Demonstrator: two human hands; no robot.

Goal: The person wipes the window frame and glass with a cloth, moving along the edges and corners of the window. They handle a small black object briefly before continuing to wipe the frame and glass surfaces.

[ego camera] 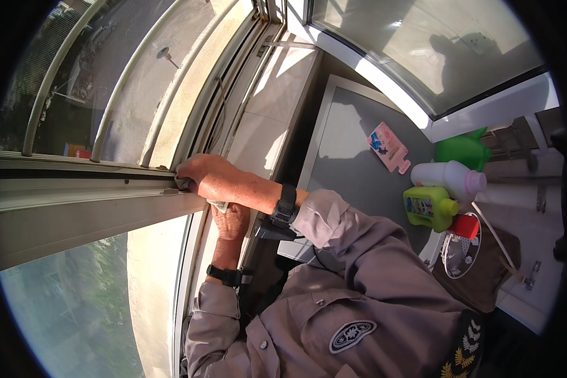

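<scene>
My right hand (217,177) is at the corner of the white window sash (99,208), its fingers curled round a greyish cloth (183,183) pressed to the frame edge. Below the right wrist, my left hand (232,221) is raised close to the sash's end. Its fingers are mostly hidden behind the right hand. A pale bit of cloth (219,206) shows between the two hands; whether the left hand grips it cannot be seen. Beyond my right hand runs the window track (212,108), with a thin cord (224,104) lying along it.
Outside are curved white bars (118,90) and mesh. A tiled sill (264,123) adjoins a grey-topped surface (345,141) bearing a pink pouch (388,147). At right stand a white bottle (444,177), a green bottle (427,207) and a green container (463,149). An open glazed sash (392,90) leans across the top.
</scene>
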